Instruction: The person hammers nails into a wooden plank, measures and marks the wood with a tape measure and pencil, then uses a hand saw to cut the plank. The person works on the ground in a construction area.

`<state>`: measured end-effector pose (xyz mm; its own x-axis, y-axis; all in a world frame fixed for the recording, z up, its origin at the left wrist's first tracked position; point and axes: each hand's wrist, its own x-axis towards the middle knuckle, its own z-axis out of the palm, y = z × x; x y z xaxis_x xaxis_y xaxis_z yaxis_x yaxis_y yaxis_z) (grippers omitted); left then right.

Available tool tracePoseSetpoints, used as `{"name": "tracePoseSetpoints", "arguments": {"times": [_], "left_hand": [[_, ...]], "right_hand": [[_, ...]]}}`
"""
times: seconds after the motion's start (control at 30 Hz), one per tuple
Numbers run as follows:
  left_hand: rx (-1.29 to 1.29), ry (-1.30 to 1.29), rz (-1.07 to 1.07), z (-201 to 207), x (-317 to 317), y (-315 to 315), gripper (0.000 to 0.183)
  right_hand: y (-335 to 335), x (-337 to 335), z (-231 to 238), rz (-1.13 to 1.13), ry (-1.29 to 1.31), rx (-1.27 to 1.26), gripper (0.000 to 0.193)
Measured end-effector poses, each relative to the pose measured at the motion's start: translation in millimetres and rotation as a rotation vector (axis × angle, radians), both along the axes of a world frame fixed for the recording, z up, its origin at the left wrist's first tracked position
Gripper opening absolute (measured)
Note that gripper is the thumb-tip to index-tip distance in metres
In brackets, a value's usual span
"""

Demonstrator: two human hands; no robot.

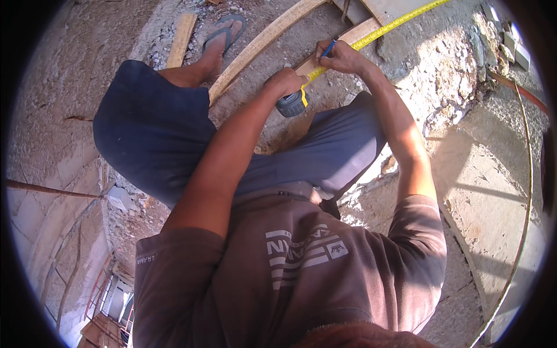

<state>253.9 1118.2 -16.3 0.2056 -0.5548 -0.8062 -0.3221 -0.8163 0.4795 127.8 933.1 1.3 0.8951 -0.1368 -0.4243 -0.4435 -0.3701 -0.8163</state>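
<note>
My left hand [284,82] is closed at the mouth of a black and yellow tape measure [292,105], whose case hangs just below the fingers. Its yellow blade [400,21] runs out to the upper right along a wooden board [361,31]. Pinched in my right hand [343,58] is a slim blue pencil [329,47], held over the board beside the blade. The pencil's tip is hidden by the fingers, so I cannot tell whether it touches the wood.
A long curved-looking plank [261,43] lies left of the board. Beyond it, a short wood piece [183,39] rests near my sandalled foot [223,36]. Broken rubble [464,75] covers the right side. A thin cable [527,191] runs along the far right.
</note>
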Motion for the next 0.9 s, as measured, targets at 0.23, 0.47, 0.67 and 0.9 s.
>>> {"name": "tracePoseSetpoints", "arguments": {"times": [0.23, 0.47, 0.67, 0.9], "left_hand": [[-0.010, 0.020, 0.007, -8.7, 0.4, 2.0, 0.052], [0.004, 0.053, 0.008, -11.0, 3.4, 2.2, 0.059], [-0.062, -0.003, 0.025, -7.7, 1.3, 2.5, 0.048], [-0.004, 0.050, 0.027, 6.5, 3.1, -0.7, 0.047]], "right_hand": [[0.3, -2.4, -7.6, -0.029, -0.078, 0.063, 0.017], [1.3, -2.4, -4.3, -0.046, -0.069, 0.080, 0.013], [1.1, -2.3, -8.7, -0.060, -0.046, 0.055, 0.015], [2.0, -3.1, -19.5, -0.073, -0.068, 0.061, 0.018]]}}
